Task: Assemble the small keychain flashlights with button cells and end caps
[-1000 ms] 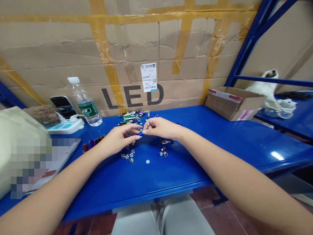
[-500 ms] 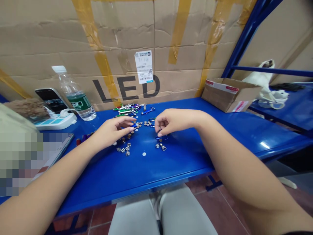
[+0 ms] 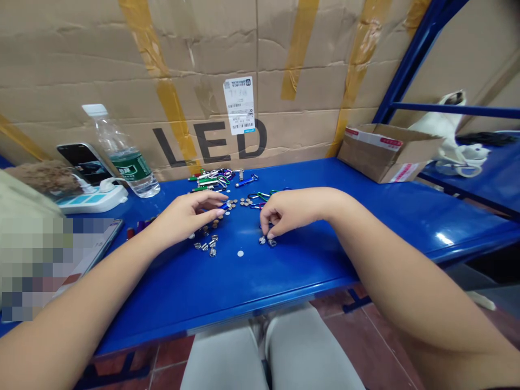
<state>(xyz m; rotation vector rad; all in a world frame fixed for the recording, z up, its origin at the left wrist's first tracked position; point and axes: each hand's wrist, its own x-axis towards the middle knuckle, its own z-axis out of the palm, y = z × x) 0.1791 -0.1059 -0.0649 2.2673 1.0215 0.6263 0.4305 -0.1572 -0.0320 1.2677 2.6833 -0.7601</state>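
Note:
My left hand (image 3: 189,216) rests on the blue table (image 3: 309,260), its fingers pinched on a small blue keychain light (image 3: 223,206). My right hand (image 3: 286,214) is curled, fingertips down on a few small silver caps (image 3: 268,241) lying on the table. Between the hands lies a scatter of small round button cells (image 3: 239,202). A cluster of silver caps (image 3: 207,246) sits below my left hand, and a single white disc (image 3: 240,253) lies nearer the front edge. A pile of coloured keychain lights with carabiners (image 3: 215,179) lies behind.
A water bottle (image 3: 122,154), a phone (image 3: 83,162) and a white power strip (image 3: 91,201) stand at the back left. A tablet (image 3: 91,252) lies at the left. An open cardboard box (image 3: 385,151) sits at the back right. A taped carton marked LED forms the back wall.
My hands were together on the blue light; my right hand has let go and dropped to the silver caps at the right. The left hand keeps the light.

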